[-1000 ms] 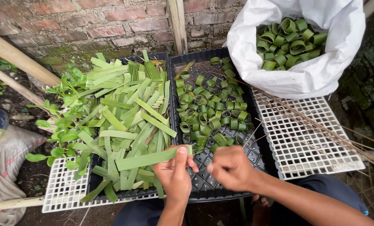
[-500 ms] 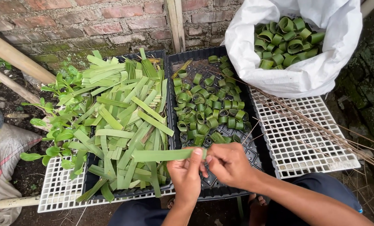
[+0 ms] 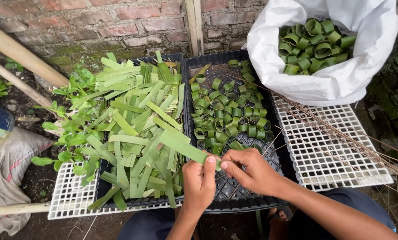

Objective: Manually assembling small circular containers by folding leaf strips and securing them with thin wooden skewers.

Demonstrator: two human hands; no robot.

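My left hand [image 3: 200,182] and my right hand [image 3: 248,171] meet over the near edge of a black tray [image 3: 252,195], both pinching one end of a flat green leaf strip [image 3: 179,144] that slants up to the left. The black tray holds several rolled green leaf rings [image 3: 228,115]. To its left lies a heap of cut flat leaf strips [image 3: 136,124] on a second black tray [image 3: 132,203].
A white sack [image 3: 337,80] full of rolled leaf rings [image 3: 314,44] stands at the back right. White grid trays [image 3: 332,151] lie under everything, with thin brown sticks [image 3: 363,142] across the right one. Brick wall and wooden poles [image 3: 21,53] are behind; leafy twigs [image 3: 70,133] left.
The leaf strip, level before, now tilts up to the left. Both hands have closed together on its near end and shifted slightly right.
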